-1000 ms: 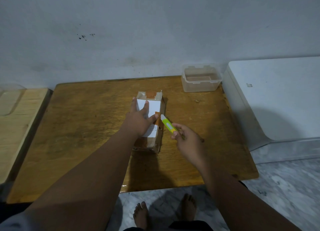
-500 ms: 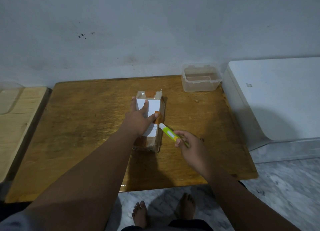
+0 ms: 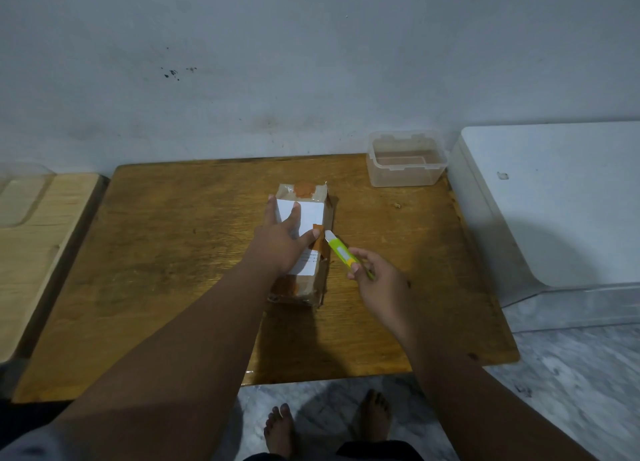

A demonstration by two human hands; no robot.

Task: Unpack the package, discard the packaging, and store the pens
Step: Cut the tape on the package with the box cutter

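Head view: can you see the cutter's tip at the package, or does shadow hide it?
Head view: dim but readable; the cutter tip shows pale against the package, slightly soft; shadow lies on the near half of the table.

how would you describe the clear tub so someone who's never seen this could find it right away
Find the brown wooden table against the grey wall, then its far right corner beside the big white box. The tub stands there, small and rectangular; it is see-through plastic, unlike the taped brown package at the table's middle.
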